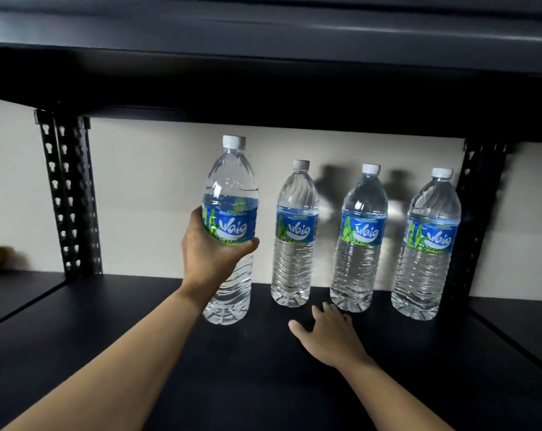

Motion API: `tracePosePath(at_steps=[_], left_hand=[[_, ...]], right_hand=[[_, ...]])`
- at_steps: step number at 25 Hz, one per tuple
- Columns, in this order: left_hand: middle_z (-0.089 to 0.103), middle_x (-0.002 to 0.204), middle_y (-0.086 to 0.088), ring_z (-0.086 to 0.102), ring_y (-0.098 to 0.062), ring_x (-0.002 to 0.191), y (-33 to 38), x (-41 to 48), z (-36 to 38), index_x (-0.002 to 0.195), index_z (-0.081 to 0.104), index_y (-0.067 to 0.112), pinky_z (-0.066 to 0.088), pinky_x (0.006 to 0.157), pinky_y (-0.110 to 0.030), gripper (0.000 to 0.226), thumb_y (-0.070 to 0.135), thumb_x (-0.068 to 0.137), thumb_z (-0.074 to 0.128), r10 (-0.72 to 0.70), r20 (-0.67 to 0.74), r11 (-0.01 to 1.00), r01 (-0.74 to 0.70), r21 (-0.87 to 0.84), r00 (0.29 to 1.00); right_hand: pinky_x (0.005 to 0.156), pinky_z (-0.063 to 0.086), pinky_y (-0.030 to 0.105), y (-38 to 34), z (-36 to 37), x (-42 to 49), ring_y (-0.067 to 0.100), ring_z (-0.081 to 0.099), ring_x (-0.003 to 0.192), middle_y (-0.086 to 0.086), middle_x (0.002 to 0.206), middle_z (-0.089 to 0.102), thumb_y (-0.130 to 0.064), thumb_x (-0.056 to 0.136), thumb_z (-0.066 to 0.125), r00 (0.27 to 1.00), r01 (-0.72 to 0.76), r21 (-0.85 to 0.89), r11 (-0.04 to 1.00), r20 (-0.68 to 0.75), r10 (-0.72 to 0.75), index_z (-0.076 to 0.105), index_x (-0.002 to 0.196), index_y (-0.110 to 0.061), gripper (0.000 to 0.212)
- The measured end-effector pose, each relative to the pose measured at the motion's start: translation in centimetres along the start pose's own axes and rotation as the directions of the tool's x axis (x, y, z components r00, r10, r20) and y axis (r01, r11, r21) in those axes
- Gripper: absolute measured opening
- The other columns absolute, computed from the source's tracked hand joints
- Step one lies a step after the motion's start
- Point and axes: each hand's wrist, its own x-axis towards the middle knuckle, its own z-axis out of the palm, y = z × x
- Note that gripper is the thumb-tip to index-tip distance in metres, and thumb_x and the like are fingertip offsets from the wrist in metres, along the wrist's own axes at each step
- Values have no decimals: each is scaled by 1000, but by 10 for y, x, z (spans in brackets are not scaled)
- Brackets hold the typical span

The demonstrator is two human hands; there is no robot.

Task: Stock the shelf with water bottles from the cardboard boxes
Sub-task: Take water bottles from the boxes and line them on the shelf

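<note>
- left hand (213, 253) clenched round the label of a clear plastic water bottle with white cap and blue-green label (230, 181)
- held bottle upright, base at the black shelf board (123, 353); cannot tell if it touches
- right hand (328, 335) released, fingers spread, palm down low over the board
- its fingertips just beside the middle standing bottle (361, 244)
- left standing bottle (294, 237) and right standing bottle (428, 247) flank it, far side, by the beige wall (154, 181)
- black perforated upright (67, 197) far left
</note>
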Motion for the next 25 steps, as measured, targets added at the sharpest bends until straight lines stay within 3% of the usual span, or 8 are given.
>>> tracePosePath(at_steps=[5, 11, 18, 22, 25], left_hand=[[68, 99, 4, 68, -18, 90, -10, 28, 19, 114, 52, 20, 57, 81, -35, 79, 26, 48, 95, -3, 6, 1000, 3, 1, 1000], [64, 93, 14, 65, -9, 84, -29, 51, 34, 107, 50, 28, 47, 67, -17, 75, 28, 48, 95, -49, 26, 999, 49, -2, 998], [63, 93, 18, 65, -6, 85, -68, 49, 36, 115, 51, 25, 49, 70, -18, 79, 28, 50, 96, -91, 44, 996, 91, -3, 995], [63, 112, 10, 63, -10, 97, -75, 47, 30, 133, 40, 23, 49, 86, -25, 94, 25, 57, 96, -117, 160, 993, 119, -2, 980], [51, 129, -5, 53, -20, 114, -88, 30, 27, 138, 24, 11, 41, 96, -28, 104, 22, 61, 94, -210, 232, 975, 187, 119, 950]], right_hand=[[120, 6, 44, -1, 7, 2, 22, 10, 150, 11, 162, 19, -71, 89, 30, 998, 8, -15, 1000, -63, -9, 29, 153, -13, 86], [120, 7, 44, -1, 9, 3, 22, 10, 150, 9, 162, 21, -69, 90, 30, 997, 20, -48, 999, -78, -24, 30, 152, -13, 84], [119, 8, 44, 1, 11, 7, 22, 11, 150, 7, 162, 22, -70, 89, 29, 997, 29, -73, 997, -75, -34, 30, 152, -11, 86], [119, 8, 45, 0, 11, 7, 23, 11, 150, 7, 162, 22, -70, 89, 30, 997, 32, -65, 997, -64, -36, 30, 152, -11, 86], [118, 10, 46, 1, 9, 7, 23, 13, 150, 6, 161, 24, -70, 89, 32, 996, 34, -48, 998, -76, -38, 33, 150, -11, 85]])
